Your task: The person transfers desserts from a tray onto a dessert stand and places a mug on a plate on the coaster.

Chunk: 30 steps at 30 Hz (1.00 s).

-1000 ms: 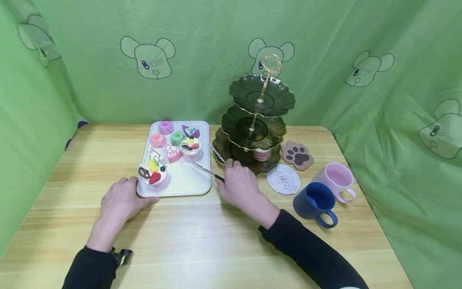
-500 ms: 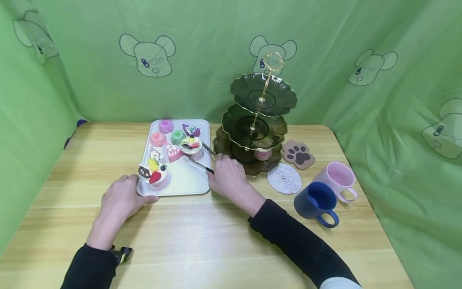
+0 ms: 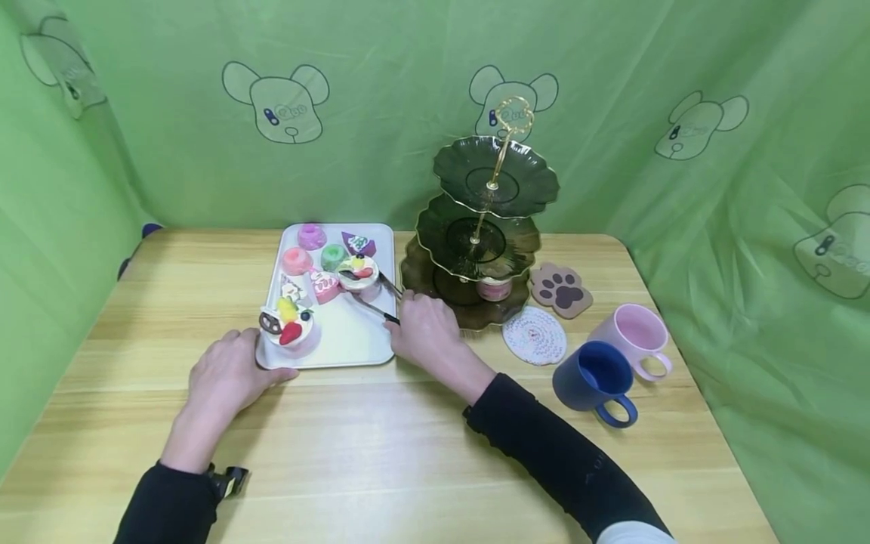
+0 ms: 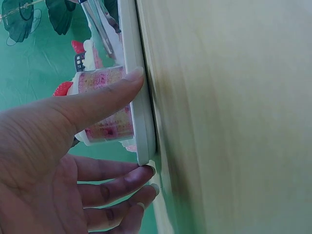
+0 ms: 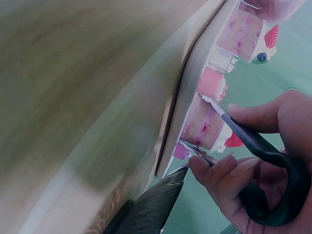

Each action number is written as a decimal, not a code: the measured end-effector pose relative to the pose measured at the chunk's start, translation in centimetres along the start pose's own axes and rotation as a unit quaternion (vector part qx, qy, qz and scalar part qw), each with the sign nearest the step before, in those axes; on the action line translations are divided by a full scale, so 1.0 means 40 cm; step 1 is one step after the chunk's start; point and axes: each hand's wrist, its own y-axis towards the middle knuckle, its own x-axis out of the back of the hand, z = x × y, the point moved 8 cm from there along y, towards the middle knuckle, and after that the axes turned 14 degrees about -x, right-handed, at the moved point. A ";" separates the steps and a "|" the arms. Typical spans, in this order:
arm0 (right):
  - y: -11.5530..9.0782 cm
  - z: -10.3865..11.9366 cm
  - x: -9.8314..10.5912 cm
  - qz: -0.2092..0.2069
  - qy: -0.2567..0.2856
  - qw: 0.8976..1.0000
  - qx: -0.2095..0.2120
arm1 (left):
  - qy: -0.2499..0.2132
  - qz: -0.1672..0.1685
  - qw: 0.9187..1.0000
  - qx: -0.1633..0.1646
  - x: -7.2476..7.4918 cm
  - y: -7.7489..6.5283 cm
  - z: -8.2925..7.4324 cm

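My left hand [image 3: 224, 375] holds the near left corner of a white tray [image 3: 360, 344]; in the left wrist view the thumb [image 4: 105, 105] lies on its rim and fingertips touch the corner. My right hand [image 3: 430, 332] grips black-handled tongs [image 5: 253, 141] with metal tips. The tips stand on either side of a round fruit-topped cake [image 3: 361, 282] on the tray, seemingly touching it. A second fruit-topped cake [image 3: 290, 336] sits by the left hand. Beside them lie a pink cake wedge [image 3: 325, 287], a white wedge, a purple wedge [image 3: 358, 243] and small ring cakes [image 3: 334, 257].
Right of the tray stands a dark three-tier stand [image 3: 469, 242] with a pink round cake [image 3: 494, 289] on its bottom tier. Farther right are a paw coaster [image 3: 560, 290], a round woven coaster [image 3: 534, 335], a blue mug [image 3: 591, 376] and a pink mug [image 3: 633, 336].
The right hand has moved left with the tongs, bringing their tips from the tray's right side to around the round cake. The left hand has stayed at the tray corner.
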 end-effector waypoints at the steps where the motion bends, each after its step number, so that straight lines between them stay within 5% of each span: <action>1: -0.001 -0.001 0.000 0.000 0.000 1.000 0.001 | 0.000 0.000 1.000 0.001 0.000 0.001 0.001; 13: -0.046 -0.027 0.042 -0.021 0.015 1.000 0.016 | -0.006 -0.005 1.000 -0.005 0.002 0.002 0.000; 30: -0.147 -0.156 0.114 -0.074 0.039 0.995 0.045 | -0.010 -0.017 1.000 -0.006 -0.001 -0.005 0.000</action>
